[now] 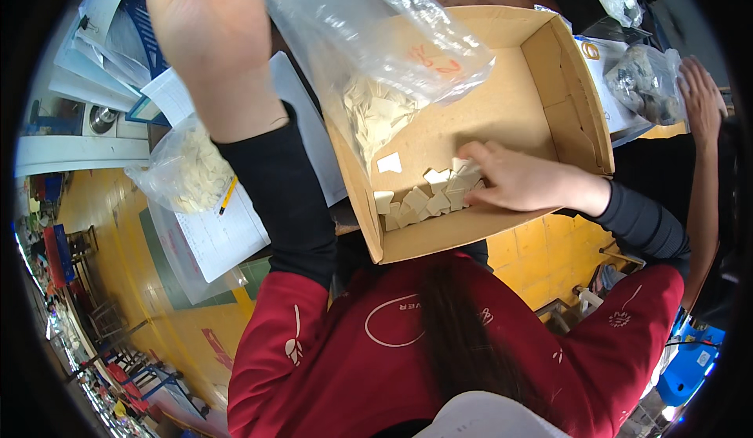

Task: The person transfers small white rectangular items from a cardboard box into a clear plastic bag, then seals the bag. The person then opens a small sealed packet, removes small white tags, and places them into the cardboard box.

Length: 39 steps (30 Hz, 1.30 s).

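My left hand [205, 38] raised, fingers pinched on top of clear plastic bag [369, 54] half full of cream tiles, bag hanging over cardboard box [549, 93]. My right hand [522, 181] inside box, fingers spread flat on loose cream tile pieces [416, 203] at box's near wall. Second tile bag [188, 171] on paperwork [223, 238], left.

— Where do we have room inside the cardboard box [549, 93]?

— Its upper right floor lies bare; the lower left is heaped with small white pieces [420, 199], and our right hand [522, 179] lies across them.

— And from above?

— The clear plastic bag [376, 38], raised in our left hand [208, 38], hangs over the box's left side and blocks it. Another person's hand [700, 97] crowds the right edge.
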### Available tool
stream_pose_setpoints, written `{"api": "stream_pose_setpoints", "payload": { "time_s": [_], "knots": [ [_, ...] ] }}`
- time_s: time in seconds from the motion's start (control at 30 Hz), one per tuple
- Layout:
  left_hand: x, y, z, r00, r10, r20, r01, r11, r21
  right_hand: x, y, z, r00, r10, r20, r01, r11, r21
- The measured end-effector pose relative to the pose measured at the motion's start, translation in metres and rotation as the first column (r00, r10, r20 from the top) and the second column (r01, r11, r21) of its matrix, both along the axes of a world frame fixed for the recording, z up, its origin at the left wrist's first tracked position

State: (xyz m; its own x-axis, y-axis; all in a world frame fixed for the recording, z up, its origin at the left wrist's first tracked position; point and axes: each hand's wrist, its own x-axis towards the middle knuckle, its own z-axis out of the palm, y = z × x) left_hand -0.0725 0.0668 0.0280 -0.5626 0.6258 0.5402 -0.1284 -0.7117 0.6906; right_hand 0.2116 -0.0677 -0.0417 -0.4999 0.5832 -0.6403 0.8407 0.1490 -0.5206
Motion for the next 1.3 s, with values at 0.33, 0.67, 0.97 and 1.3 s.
{"api": "stream_pose_setpoints", "payload": {
  "time_s": [0.33,0.67,0.97,1.3],
  "knots": [
    [0.07,-0.001,-0.046,0.998,0.029,-0.063,-0.027,0.999,0.031,-0.026,0.016,0.016,0.993,0.099,0.062,-0.1,0.995,0.026],
    [0.066,0.004,-0.063,0.994,-0.053,-0.1,0.054,0.998,0.009,-0.054,0.022,-0.007,0.993,0.096,-0.074,-0.081,0.98,0.184],
    [0.066,0.005,-0.071,0.986,-0.117,-0.12,0.117,0.993,-0.005,-0.069,0.014,-0.008,0.94,0.262,-0.219,-0.252,0.965,0.07],
    [0.063,0.003,-0.071,0.977,-0.176,-0.123,0.174,0.984,-0.024,-0.087,-0.019,-0.01,0.962,0.079,-0.26,-0.074,0.997,0.027]
  ]
}}
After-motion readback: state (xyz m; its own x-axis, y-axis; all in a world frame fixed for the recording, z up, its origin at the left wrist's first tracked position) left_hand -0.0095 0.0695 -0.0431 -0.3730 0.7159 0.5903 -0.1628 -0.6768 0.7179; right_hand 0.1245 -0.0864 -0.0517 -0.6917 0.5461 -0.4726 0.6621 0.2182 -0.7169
